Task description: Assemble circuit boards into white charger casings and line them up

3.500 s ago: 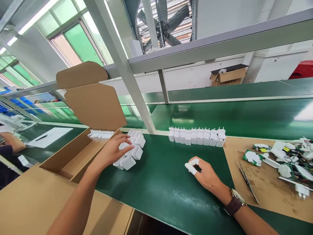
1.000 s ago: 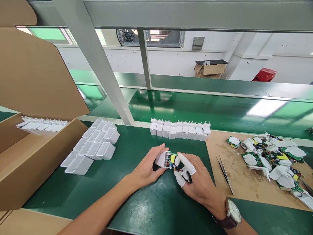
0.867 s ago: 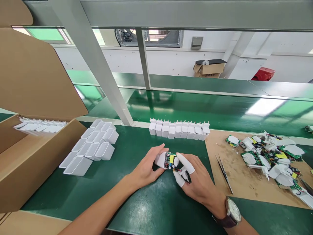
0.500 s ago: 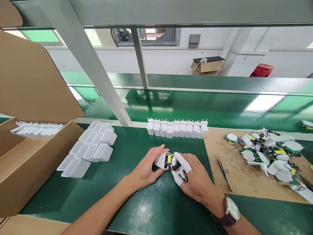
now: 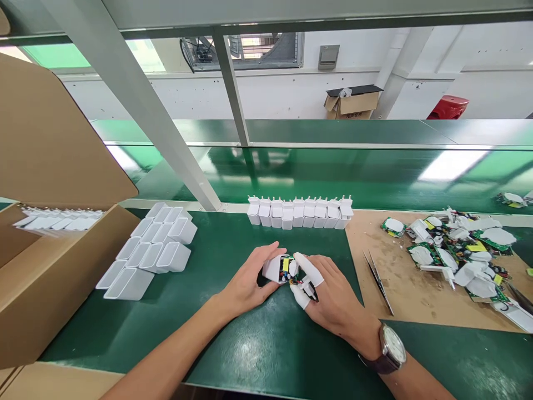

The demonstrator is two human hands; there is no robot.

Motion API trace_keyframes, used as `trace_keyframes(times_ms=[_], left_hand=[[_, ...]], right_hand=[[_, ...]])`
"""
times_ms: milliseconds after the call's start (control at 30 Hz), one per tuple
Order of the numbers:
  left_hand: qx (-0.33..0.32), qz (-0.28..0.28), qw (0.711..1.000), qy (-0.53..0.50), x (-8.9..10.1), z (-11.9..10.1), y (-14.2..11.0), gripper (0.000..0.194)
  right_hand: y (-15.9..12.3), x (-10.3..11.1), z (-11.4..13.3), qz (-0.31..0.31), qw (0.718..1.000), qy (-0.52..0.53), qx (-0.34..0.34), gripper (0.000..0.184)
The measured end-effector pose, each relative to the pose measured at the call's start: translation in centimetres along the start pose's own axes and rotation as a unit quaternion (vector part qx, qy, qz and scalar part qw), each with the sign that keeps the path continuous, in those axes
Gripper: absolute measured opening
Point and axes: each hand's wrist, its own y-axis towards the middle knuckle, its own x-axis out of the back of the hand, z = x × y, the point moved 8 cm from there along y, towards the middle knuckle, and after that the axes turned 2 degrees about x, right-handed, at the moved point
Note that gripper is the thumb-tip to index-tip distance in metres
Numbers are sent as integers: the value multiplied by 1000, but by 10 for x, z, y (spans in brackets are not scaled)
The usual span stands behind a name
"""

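Over the green table, my left hand (image 5: 250, 278) is closed around a white plastic charger housing (image 5: 272, 268). My right hand (image 5: 333, 286), with white finger cots on its thumb and a finger, pinches a small circuit board (image 5: 287, 267) that has a yellow component and a white plug piece at its right end. The board's left end is at the mouth of the housing; how deep it sits inside I cannot tell. Behind my hands stands a row of white charger housings with pins (image 5: 298, 213).
Open white housings (image 5: 154, 244) stand grouped at left, beside a cardboard box (image 5: 70, 266) with white parts inside. Tweezers (image 5: 378, 282) lie on a brown board (image 5: 400, 300) at right, next to a heap of circuit boards (image 5: 462, 253). A slanted metal post (image 5: 158, 122) rises at the back.
The camera view has shifted slightly. Both hands keep their grips, and the circuit board and housing remain end to end with little visible difference.
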Motion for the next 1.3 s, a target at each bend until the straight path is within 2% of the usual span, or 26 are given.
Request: trace_keyframes(times_ms=[167, 267, 333, 433, 500, 700, 833, 933, 1067, 1167, 1300], left_hand=[[-11, -3, 999, 53, -2, -5, 1, 87], [-2, 11, 998, 61, -5, -5, 2, 87], [14, 35, 999, 17, -8, -2, 1, 86], [45, 76, 993, -83, -10, 3, 0, 83], [68, 80, 985, -134, -9, 6, 0, 76], [89, 22, 969, -229, 4, 7, -2, 62], [81, 6, 969, -232, 9, 5, -7, 74], [67, -12, 976, -208, 15, 2, -9, 83], [38, -53, 985, -162, 21, -3, -7, 92], [43, -88, 987, -130, 22, -2, -5, 73], [90, -115, 982, -123, 21, 7, -8, 48]], right_hand=[[-1, -5, 0, 7, 1000, 17, -4, 75], [-1, -5, -1, -1, 999, 44, -8, 69], [-1, 0, -7, -22, 995, 91, -30, 63], [-3, 6, -21, -56, 982, 164, -81, 42], [-4, 4, -25, -66, 980, 167, -83, 36], [3, -28, -17, 22, 992, 122, 0, 46], [14, -26, -9, 25, 996, 78, 36, 38], [22, -21, -4, 10, 995, 90, 31, 38], [22, -31, -1, 14, 994, 102, 33, 34], [18, -40, -5, 17, 994, 107, 20, 34], [12, -42, -13, -4, 994, 111, -11, 40]])
